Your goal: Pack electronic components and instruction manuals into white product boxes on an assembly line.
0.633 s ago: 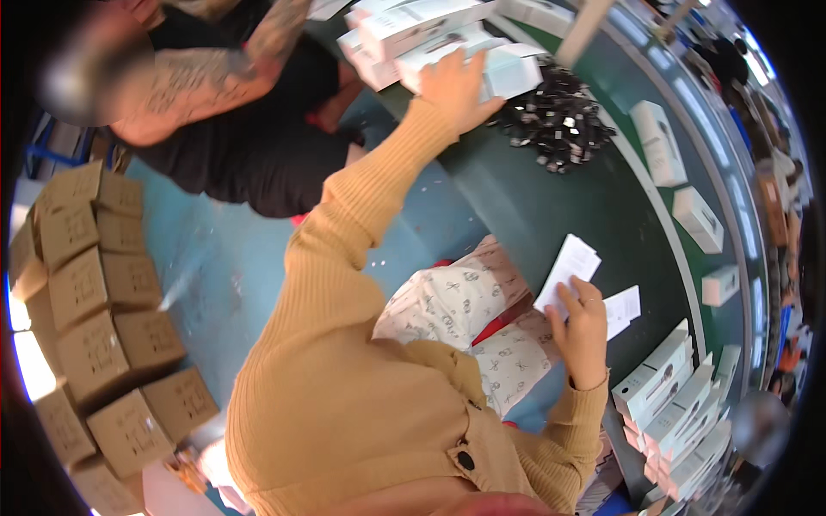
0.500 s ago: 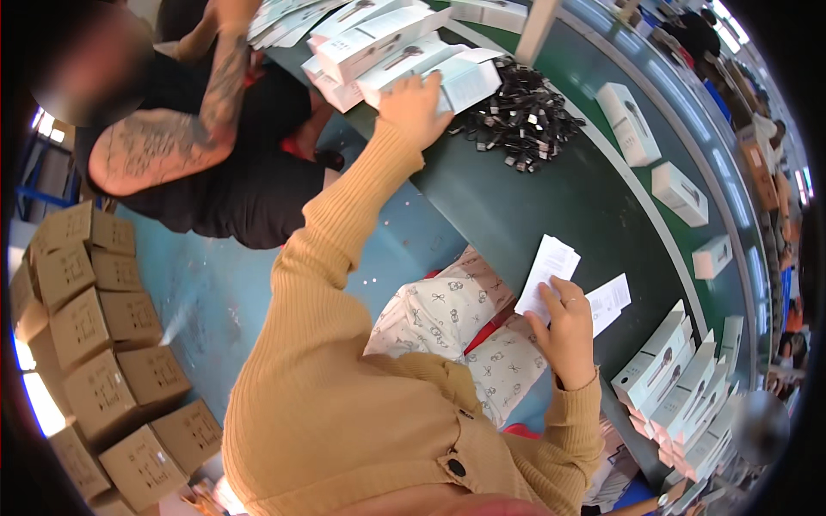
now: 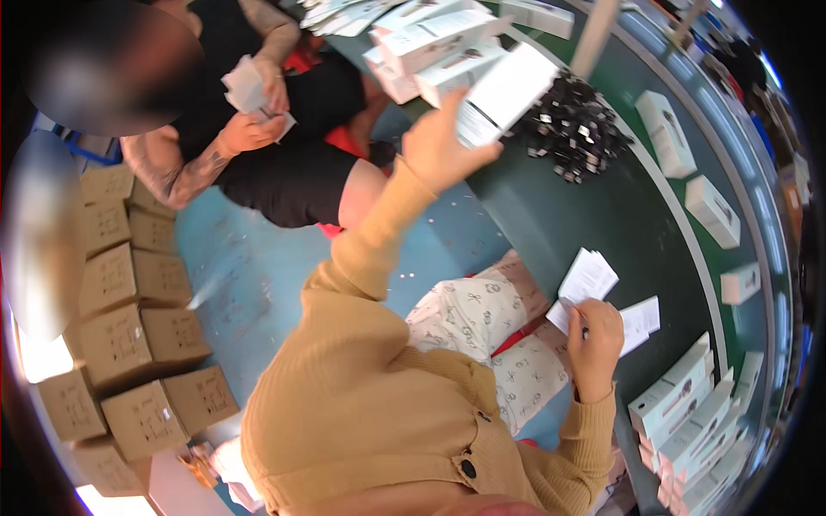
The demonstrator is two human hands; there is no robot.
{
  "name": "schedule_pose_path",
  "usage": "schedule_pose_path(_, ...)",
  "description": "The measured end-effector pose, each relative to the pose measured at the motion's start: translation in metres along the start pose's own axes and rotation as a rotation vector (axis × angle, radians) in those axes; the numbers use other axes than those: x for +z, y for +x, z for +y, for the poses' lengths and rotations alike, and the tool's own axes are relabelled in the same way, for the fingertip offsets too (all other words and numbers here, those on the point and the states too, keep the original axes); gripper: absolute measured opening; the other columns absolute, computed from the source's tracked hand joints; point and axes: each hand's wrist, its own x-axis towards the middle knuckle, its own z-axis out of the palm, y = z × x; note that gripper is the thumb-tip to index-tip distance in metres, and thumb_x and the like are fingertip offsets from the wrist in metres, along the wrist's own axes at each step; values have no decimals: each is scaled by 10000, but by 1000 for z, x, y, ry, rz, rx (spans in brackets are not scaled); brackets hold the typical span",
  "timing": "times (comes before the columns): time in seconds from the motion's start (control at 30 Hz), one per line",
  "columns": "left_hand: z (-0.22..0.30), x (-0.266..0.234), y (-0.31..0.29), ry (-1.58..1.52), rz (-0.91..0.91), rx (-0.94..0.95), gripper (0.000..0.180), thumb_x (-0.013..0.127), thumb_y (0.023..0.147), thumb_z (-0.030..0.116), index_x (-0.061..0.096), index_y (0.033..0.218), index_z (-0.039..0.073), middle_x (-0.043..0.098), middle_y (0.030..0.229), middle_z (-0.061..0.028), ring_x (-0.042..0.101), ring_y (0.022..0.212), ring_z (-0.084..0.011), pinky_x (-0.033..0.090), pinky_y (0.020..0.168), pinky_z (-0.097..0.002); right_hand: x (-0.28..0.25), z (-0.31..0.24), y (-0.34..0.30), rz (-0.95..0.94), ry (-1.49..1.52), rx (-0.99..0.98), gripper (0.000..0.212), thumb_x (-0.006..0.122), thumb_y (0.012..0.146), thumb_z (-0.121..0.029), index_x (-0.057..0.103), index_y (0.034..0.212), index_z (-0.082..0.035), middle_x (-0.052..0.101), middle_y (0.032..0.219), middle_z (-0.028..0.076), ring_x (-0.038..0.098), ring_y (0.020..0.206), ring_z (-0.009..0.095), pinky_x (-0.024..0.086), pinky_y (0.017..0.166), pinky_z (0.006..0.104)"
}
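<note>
My left hand [image 3: 440, 146] grips a white carton [image 3: 508, 93], lifted off the pile and tilted over the bench edge. Beside it lies a heap of small black cables [image 3: 575, 129] with metal plugs. My right hand [image 3: 595, 348] is down at the printed leaflets [image 3: 588, 275], its fingers drawn together on the near end of one. A small dark spot shows between those fingers; I cannot tell what it is. More white leaflets [image 3: 641, 322] lie just right of this hand. Several white cartons [image 3: 439, 43] are piled beyond my left hand.
On the green bench [image 3: 551, 202], cartons [image 3: 684, 387] stand in a row at the near right. Single boxes [image 3: 714, 211] sit on the belt beyond the rail. A co-worker's hands [image 3: 258, 116] hold white paper at the left. Brown cartons [image 3: 120, 331] are stacked on the floor.
My left hand has lifted a white carton from the pile. The right hand's fingers have drawn together at the leaflets. The co-worker's hands have come down, holding paper. The whole view has shifted.
</note>
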Motion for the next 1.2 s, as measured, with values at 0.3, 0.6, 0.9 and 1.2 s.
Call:
schedule_pose_path(0.3, 34, 26, -69, -916, -442, 18, 853, 820, 676, 290, 373, 1334, -20, 525, 1212, -146, 480, 1161, -202, 365, 1004, -322, -10, 3, -5, 169, 167, 66, 76, 668, 774, 6, 601, 810, 2, 634, 950, 161, 589, 908, 307, 452, 826, 370)
schedule_pose_path(0.6, 33, 39, -93, -1253, -797, -100, 817, 800, 684, 141, 372, 1361, -18, 489, 1287, -77, 447, 1195, -165, 324, 1033, -306, -88, 20, 7, 805, 541, 340, 148, 589, 918, -67, 530, 1027, 14, 663, 838, 100, 624, 580, 131, 400, 498, 180)
schedule_pose_path(0.9, 54, 89, -99, -1214, -1065, 129, 832, 746, 738, 285, 332, 1390, -25, 487, 1329, -132, 454, 1256, -228, 327, 1062, -347, -137, 10, -6, 577, 616, 296, 224, 613, 907, -73, 591, 1089, 56, 689, 878, 116, 648, 613, 133, 410, 496, 191)
schedule_pose_path(1.2, 40, 97, -58, -1540, -1300, -330, 743, 592, 860, 420, 306, 1393, -13, 534, 1265, -198, 562, 1157, -314, 478, 953, -389, -120, 29, 27, 547, 643, 350, 189, 586, 915, -58, 600, 1067, 54, 681, 861, 99, 631, 603, 105, 407, 498, 186)
